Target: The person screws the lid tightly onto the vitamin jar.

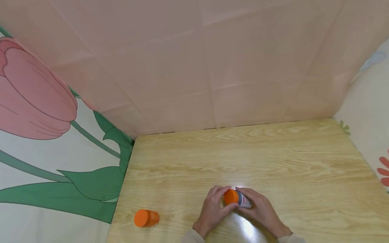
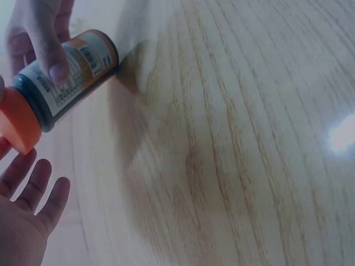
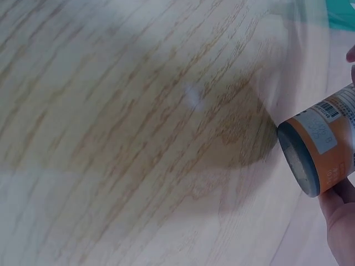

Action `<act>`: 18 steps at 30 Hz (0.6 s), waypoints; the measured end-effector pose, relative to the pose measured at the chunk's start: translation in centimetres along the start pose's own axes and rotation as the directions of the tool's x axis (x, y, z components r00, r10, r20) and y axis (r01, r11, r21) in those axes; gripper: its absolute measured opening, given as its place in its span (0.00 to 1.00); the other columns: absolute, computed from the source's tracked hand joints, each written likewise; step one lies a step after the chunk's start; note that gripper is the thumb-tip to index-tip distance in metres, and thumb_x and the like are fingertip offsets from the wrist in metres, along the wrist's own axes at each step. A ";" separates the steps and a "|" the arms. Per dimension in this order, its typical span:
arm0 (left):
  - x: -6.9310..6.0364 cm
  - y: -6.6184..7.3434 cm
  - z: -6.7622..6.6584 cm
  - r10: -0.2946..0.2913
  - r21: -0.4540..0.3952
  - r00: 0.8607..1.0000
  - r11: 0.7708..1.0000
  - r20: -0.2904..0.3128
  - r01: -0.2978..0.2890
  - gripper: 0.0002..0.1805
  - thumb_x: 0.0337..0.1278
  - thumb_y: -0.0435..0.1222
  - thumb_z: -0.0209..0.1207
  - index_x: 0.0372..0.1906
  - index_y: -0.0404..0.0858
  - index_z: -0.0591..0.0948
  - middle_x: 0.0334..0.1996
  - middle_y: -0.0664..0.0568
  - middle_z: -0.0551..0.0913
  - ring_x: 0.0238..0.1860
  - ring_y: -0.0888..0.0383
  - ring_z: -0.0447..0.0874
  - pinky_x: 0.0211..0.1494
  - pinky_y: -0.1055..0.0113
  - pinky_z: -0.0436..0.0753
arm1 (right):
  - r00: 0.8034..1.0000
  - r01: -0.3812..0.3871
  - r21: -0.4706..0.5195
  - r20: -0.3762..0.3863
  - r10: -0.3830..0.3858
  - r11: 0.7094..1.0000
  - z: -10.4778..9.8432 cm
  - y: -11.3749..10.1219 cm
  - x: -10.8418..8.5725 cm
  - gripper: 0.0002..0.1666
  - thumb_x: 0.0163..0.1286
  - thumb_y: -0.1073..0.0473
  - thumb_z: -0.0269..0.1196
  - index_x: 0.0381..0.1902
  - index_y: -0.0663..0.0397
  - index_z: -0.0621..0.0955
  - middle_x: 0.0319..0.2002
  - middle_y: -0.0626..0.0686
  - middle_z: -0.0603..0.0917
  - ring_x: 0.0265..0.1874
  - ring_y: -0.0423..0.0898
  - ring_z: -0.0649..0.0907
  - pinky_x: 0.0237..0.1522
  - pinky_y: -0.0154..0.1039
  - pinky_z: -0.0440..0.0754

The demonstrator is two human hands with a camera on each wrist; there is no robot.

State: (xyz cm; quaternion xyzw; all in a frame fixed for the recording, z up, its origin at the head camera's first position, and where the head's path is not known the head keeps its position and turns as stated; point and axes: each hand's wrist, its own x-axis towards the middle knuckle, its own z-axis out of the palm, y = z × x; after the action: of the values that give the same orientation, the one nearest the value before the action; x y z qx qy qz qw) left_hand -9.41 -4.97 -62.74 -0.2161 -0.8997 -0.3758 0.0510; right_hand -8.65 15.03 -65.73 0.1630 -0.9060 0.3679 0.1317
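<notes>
Between both hands a dark bottle (image 1: 244, 201) with an orange and white label lies tilted, its orange lid (image 1: 231, 196) toward the left. My left hand (image 1: 213, 208) pinches the lid between thumb and fingers; in the left wrist view its other fingers (image 2: 37, 185) are spread below the lid. Wrapped around the bottle's body is my right hand (image 1: 262, 210), with its thumb on the label in the left wrist view. The right wrist view shows the bottle's base (image 3: 299, 160) low over the table; whether it touches the wood I cannot tell.
A second bottle, orange with an orange lid (image 1: 141, 218), is on the wooden table (image 1: 273, 152) to the left of my hands. A plain pinkish cloth (image 1: 182, 67) hangs behind the table's far edge. Flower-printed cloths (image 1: 36, 94) flank it on both sides.
</notes>
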 end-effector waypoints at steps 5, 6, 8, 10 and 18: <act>0.1 -0.2 0.0 -0.002 0.021 1.000 1.000 -0.005 0.003 0.30 0.56 0.56 0.63 0.61 0.46 0.79 0.48 0.59 0.79 0.50 0.65 0.76 0.52 0.74 0.80 | 1.000 0.013 -0.006 -0.002 -0.013 1.000 0.1 0.1 0.0 0.42 0.38 0.51 0.82 0.56 0.50 0.83 0.49 0.48 0.88 0.42 0.44 0.86 0.42 0.41 0.85; 0.1 -0.2 0.0 0.001 0.022 1.000 1.000 -0.008 -0.001 0.30 0.56 0.56 0.63 0.61 0.46 0.79 0.48 0.59 0.80 0.50 0.65 0.76 0.51 0.74 0.80 | 1.000 0.013 -0.008 -0.003 -0.013 1.000 0.1 0.1 0.0 0.42 0.38 0.51 0.82 0.56 0.50 0.83 0.49 0.48 0.88 0.42 0.44 0.86 0.42 0.41 0.85; 0.1 -0.2 0.0 0.013 0.024 1.000 1.000 -0.012 -0.013 0.30 0.56 0.56 0.63 0.61 0.46 0.79 0.48 0.59 0.80 0.50 0.64 0.76 0.52 0.74 0.80 | 1.000 0.012 -0.010 -0.005 -0.012 1.000 0.1 0.1 0.0 0.42 0.38 0.51 0.82 0.56 0.50 0.83 0.49 0.49 0.88 0.42 0.45 0.86 0.42 0.41 0.85; 0.2 -0.2 0.0 0.028 0.025 1.000 0.999 -0.007 -0.028 0.30 0.57 0.56 0.63 0.61 0.45 0.79 0.49 0.59 0.81 0.50 0.64 0.76 0.52 0.74 0.80 | 1.000 0.013 -0.010 -0.008 -0.013 1.000 0.1 0.1 0.0 0.43 0.37 0.51 0.82 0.56 0.51 0.83 0.49 0.49 0.88 0.42 0.45 0.87 0.41 0.41 0.85; 0.2 -0.3 -0.4 0.050 -0.004 0.996 0.999 0.067 -0.050 0.30 0.60 0.53 0.63 0.65 0.47 0.77 0.54 0.57 0.80 0.54 0.62 0.75 0.56 0.71 0.80 | 1.000 0.018 -0.001 -0.013 -0.018 1.000 0.1 0.2 0.0 0.43 0.37 0.52 0.82 0.55 0.52 0.83 0.48 0.49 0.88 0.41 0.45 0.87 0.40 0.40 0.85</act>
State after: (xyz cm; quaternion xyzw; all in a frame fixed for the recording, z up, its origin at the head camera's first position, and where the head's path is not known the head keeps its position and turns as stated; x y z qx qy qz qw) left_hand -9.75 -5.38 -62.60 -0.2513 -0.8948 -0.3678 0.0300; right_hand -8.73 15.11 -65.89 0.1686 -0.9038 0.3673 0.1408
